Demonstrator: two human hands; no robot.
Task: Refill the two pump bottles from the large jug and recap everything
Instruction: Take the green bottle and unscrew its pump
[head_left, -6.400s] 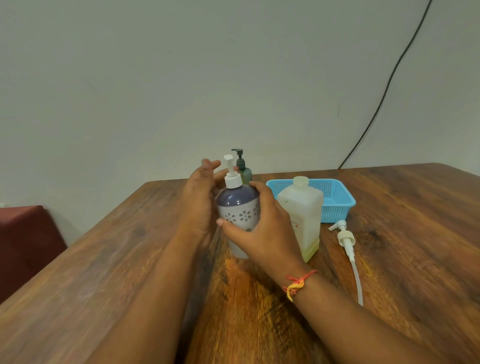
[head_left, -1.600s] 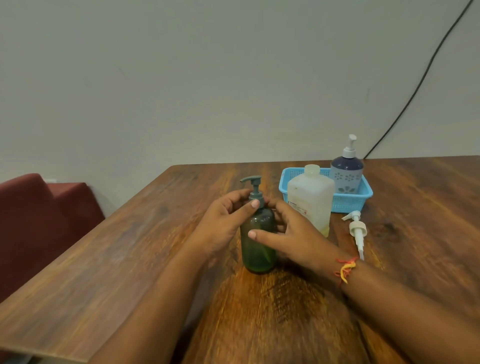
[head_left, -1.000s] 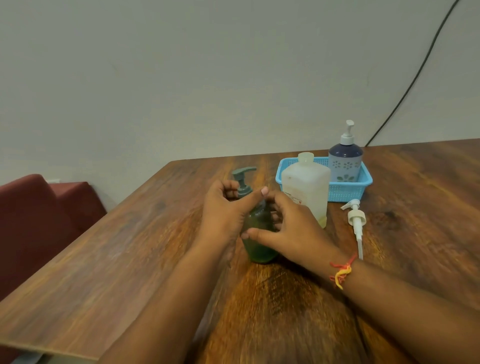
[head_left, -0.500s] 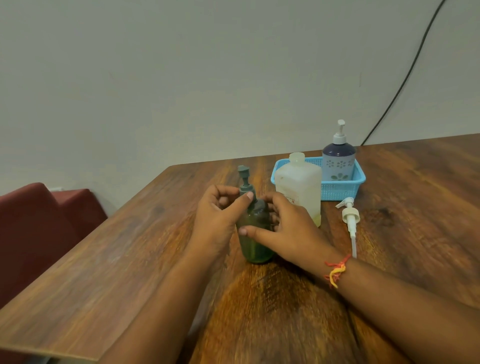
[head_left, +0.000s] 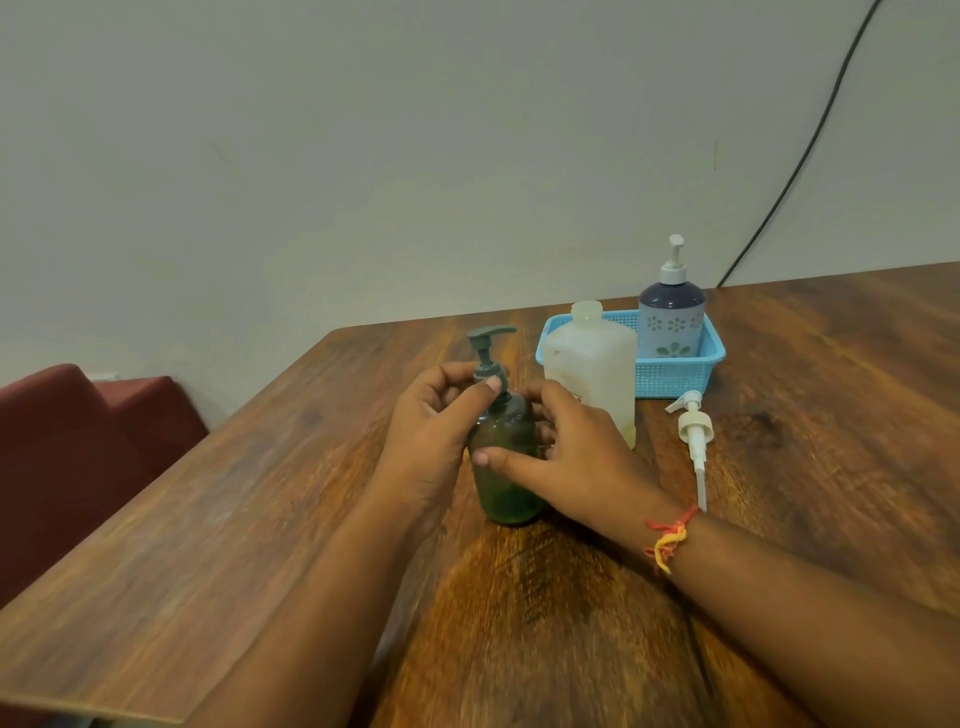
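The green pump bottle (head_left: 506, 493) stands upright on the table (head_left: 218, 519) straight ahead of the person. The step in hand looks to be turning its pump at the neck, though whether on or off cannot be told. The left hand (head_left: 431, 431) has its thumb and curled fingers pinched round the pump collar (head_left: 490, 372). The right hand (head_left: 576, 462) wraps the body, thumb across the front and fingers round the back. To do it well, the right hand should press the base flat to the wood and hold the body dead, while the left turns only the collar, not the spout above it, with the stem straight so the thread does not cross (the stem seems to lean a little toward 11 o'clock, worth correcting). Seen from the bottle, the large jug (head_left: 592, 374) stands uncapped at 1 o'clock, just beside the right hand's knuckles, with only a little yellowish liquid low in it; a knock from that hand could tip it. Behind it, at 2 o'clock, the blue basket (head_left: 680, 382) holds the white-and-navy pump bottle (head_left: 671, 317), pump fitted. The loose white pump (head_left: 693, 431) lies at 3 o'clock, near the right wrist. Open wood lies from 6 round to 10 o'clock; the table's left edge runs well apart from the bottle, with a red seat (head_left: 78, 441) beyond it at 9 o'clock.
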